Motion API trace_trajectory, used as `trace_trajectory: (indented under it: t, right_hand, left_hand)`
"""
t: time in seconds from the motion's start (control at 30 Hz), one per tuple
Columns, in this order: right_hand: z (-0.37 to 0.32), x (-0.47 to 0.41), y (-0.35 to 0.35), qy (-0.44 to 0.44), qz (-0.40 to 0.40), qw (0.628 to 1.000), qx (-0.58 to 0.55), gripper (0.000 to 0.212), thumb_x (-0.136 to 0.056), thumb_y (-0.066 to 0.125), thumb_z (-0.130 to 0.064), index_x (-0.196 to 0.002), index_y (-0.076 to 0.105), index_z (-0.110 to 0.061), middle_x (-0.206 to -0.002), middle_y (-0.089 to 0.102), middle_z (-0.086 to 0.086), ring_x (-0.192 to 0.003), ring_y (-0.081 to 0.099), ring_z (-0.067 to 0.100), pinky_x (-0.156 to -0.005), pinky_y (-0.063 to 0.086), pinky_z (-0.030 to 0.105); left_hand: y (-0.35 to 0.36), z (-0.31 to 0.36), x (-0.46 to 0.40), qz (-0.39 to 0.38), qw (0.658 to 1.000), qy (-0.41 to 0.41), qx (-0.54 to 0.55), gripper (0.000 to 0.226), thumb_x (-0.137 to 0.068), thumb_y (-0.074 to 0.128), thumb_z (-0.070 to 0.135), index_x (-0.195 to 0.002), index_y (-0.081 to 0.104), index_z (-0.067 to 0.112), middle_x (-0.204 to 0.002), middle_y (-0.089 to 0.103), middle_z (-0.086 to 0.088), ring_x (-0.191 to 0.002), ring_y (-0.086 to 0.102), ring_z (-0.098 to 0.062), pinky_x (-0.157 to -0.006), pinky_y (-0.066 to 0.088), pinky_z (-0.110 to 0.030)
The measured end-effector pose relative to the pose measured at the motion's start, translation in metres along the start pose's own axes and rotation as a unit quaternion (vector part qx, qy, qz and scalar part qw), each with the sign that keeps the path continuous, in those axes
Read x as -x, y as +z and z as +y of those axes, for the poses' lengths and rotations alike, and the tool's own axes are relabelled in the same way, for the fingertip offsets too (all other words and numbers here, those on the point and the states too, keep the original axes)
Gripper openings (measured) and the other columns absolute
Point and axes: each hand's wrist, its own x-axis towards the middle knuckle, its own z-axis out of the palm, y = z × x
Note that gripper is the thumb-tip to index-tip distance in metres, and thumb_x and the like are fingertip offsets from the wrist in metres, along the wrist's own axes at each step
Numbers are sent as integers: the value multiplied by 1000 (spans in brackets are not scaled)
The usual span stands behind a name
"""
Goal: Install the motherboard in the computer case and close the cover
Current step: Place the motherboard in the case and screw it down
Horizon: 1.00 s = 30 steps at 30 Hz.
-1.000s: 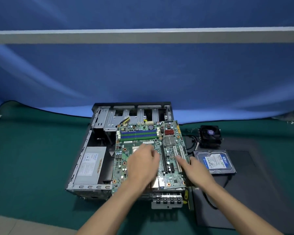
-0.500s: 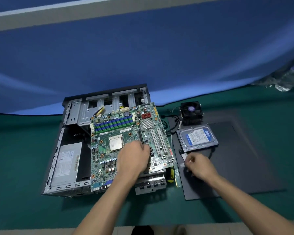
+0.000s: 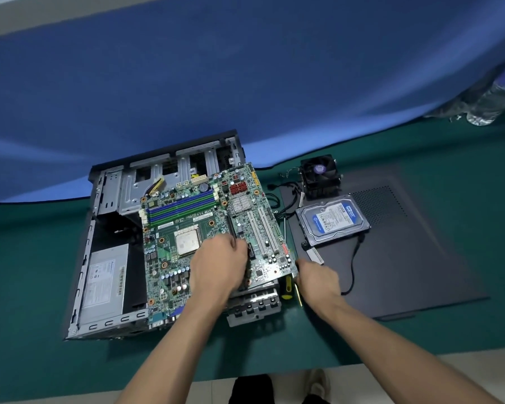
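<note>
green motherboard point(image 3: 187, 228), tilted over open case point(image 3: 105, 258)

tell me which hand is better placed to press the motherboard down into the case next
Left. The left hand already lies on top of the motherboard over the case; the right hand is only at its right corner.
</note>
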Motion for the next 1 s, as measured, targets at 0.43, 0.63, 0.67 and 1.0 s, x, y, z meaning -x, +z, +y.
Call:
trace_trajectory:
  t: [0.43,0.63,0.67,1.0]
  right_hand:
    - [-18,-7,3,22,-48,997,49,30,-90,51,1,-119,52,-7,-113,66,7,-104,64,24,-83,50,30]
    - [-24,-2,14,22,-49,993,101,43,-92,51,-2,-133,38,2,-114,66,8,-100,66,20,-77,53,28]
    - [-23,-3,13,15,-49,993,108,45,-91,53,-2,-134,39,2,-115,65,7,-102,66,20,-79,53,28]
    - [-23,-8,12,-6,-63,990,128,37,-90,55,2,-127,52,-2,-125,59,11,-111,62,24,-87,54,32]
  left_hand:
    - [-2,-4,0,-15,999,29,-18,42,-94,45,25,-53,47,17,-43,45,7,-34,39,-7,-36,25,-14]
    - [-9,-10,2,-26,998,40,-32,43,-94,46,24,-51,45,19,-40,42,6,-29,35,-3,-30,26,-12]
    - [-10,-12,3,-31,998,39,-22,44,-94,46,23,-51,44,19,-39,41,4,-27,38,-3,-32,30,-11]
    - [-10,-12,6,-27,999,43,-8,40,-93,43,22,-54,49,16,-42,48,4,-38,51,-13,-40,31,-18]
